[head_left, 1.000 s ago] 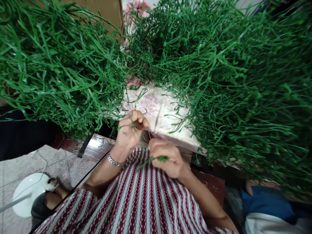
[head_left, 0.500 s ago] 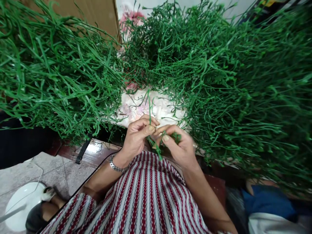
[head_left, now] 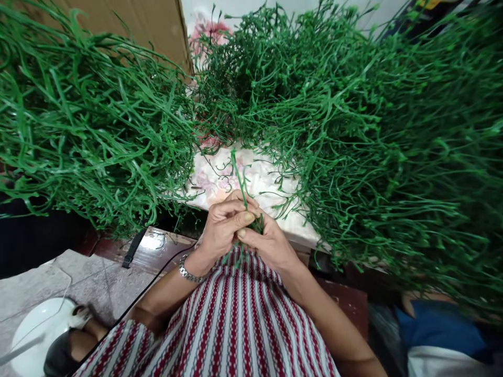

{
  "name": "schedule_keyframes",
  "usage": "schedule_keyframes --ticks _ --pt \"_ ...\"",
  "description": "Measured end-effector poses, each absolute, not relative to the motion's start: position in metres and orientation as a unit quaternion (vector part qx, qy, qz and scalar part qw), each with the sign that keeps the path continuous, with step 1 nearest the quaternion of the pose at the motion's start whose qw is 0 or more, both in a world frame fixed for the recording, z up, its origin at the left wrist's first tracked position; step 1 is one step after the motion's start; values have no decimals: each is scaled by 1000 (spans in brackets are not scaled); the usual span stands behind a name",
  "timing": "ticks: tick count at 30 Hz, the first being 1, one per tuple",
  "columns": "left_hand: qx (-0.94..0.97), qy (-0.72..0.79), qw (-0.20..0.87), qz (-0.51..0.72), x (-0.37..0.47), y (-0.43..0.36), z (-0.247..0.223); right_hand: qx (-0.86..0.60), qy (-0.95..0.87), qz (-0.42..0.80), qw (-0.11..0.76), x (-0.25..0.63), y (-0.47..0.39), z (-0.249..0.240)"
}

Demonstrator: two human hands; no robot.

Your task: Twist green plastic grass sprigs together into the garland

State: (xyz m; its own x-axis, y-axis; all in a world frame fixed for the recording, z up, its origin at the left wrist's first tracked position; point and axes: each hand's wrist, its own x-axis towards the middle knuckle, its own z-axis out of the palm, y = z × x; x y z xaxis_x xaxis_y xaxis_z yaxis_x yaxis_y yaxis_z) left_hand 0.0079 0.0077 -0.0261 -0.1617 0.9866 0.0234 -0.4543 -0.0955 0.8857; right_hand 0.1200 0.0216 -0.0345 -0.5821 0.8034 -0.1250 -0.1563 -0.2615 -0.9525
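Two bare hands meet close to the body, just above a lap covered in red-and-white striped cloth [head_left: 236,324]. The left hand [head_left: 223,225], a metal watch band [head_left: 187,272] on its wrist, is curled with thumb and fingers pinched on a thin green stem [head_left: 239,175] that rises from the grip and leans slightly left over the flowered sheet [head_left: 271,183] beyond. The right hand [head_left: 271,243] presses against the left, its thumb laid along the left fingers, its fingers closed on the lower part of the same stem, where a few short green ends poke out below the hands against the striped cloth.

Great heaps of the same green stems fill the far half of the scene: one pile [head_left: 90,125] at left, a larger pile [head_left: 373,136] at right, the two nearly joined at the far middle. A brown cardboard box [head_left: 153,23] stands behind the left pile. The flowered sheet lies between the piles, just past the hands. At near left a white round object [head_left: 35,324] sits on a grey tiled floor [head_left: 90,277], and a black strap [head_left: 131,248] lies on a dark red wooden edge. At near right, blue and white cloth [head_left: 444,335] shows under the right pile.
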Motion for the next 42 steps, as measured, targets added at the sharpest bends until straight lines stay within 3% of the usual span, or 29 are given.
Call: schedule_keyframes --ticks 8,15,21,25,30,33,37,42 --pt "258 384 606 647 8 8 -17 -326 -576 666 343 126 17 -33" --pt "126 334 701 617 3 13 -5 -302 -716 519 357 131 17 -32" --pt "119 338 685 634 -8 10 -3 -172 -857 433 218 141 12 -27" --pt "244 362 647 625 -12 5 -4 -283 -905 284 139 174 7 2" --pt "298 387 585 648 -17 4 -4 -404 -868 12 290 234 14 52" --pt "301 393 573 653 -20 4 -5 -537 -782 -180 262 260 31 59" --pt "296 397 587 641 -21 4 -10 -605 -763 -193 122 275 49 44" --pt "283 401 595 636 -17 2 -14 -593 -771 -196 123 279 49 41"
